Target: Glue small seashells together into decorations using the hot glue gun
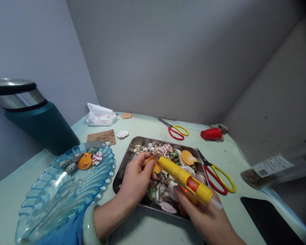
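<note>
My left hand pinches a small orange shell above a metal tray filled with several mixed seashells. My right hand grips a yellow glue gun by its handle. The gun's nozzle touches the orange shell. A red light glows on the gun's body. To the left stands a blue shell-shaped glass dish with several shells lying at its far end.
Two pairs of red-and-yellow scissors lie behind and right of the tray. A red cup lies on its side. A teal bin, a brown card, a plastic bag and a black tablet also sit here.
</note>
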A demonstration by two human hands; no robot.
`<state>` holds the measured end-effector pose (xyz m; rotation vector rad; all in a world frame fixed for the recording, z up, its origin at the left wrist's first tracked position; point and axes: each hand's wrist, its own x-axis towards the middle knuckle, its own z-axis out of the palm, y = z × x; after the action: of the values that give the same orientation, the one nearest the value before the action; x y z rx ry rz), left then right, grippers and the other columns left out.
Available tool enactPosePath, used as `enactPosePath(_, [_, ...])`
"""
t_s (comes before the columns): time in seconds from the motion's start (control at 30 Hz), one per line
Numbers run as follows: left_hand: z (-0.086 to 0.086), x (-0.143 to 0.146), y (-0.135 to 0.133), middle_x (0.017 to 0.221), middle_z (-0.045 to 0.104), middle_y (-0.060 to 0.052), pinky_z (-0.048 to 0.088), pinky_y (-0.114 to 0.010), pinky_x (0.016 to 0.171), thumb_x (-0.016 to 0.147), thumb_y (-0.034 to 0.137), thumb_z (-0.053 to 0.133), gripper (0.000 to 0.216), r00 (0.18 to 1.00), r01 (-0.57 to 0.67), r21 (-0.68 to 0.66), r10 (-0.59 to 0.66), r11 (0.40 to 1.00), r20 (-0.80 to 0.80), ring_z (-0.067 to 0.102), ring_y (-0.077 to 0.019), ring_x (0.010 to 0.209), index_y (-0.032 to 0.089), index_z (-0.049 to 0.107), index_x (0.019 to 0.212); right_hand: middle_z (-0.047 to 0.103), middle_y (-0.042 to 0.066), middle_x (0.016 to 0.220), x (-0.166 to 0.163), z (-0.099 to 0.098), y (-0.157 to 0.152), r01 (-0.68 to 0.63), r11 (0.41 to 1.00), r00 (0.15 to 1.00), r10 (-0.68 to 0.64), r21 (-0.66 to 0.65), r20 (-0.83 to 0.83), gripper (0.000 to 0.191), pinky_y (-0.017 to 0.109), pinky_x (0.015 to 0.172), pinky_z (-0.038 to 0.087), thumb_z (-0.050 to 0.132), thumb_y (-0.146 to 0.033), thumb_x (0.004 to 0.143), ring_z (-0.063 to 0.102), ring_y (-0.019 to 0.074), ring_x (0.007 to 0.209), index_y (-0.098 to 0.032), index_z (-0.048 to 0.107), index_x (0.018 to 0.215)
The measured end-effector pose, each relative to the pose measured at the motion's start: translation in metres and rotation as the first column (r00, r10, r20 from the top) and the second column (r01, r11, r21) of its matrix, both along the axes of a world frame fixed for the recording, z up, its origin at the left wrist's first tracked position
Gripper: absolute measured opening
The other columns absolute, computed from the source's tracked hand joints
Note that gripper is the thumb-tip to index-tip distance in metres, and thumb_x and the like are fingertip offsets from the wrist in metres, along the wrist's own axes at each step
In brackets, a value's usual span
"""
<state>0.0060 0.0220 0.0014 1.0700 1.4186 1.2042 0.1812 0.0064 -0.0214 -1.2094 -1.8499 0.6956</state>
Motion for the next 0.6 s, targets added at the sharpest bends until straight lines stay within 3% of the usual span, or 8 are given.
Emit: enactPosePath(0.6, [0.0017,0.0010,-0.0008,0.051,0.054,0.007,0.022,-0.014,0.033,0.082,0.035,0.052,0.019,1.000,0.004,-0.012,-0.004,1.000,0.003,0.032,-0.0036,0.032,0.018,0.055,0.092,0.065,-0.001,0.066,-0.0002,0.0046,-0.0011,0.010,0.999,1.000,-0.010,0.046,0.003,0.012,0.026,0.051,0.048,0.055,-0.025,0.082,0.062,0.0166,0.058,-0.022,0.058,0.072])
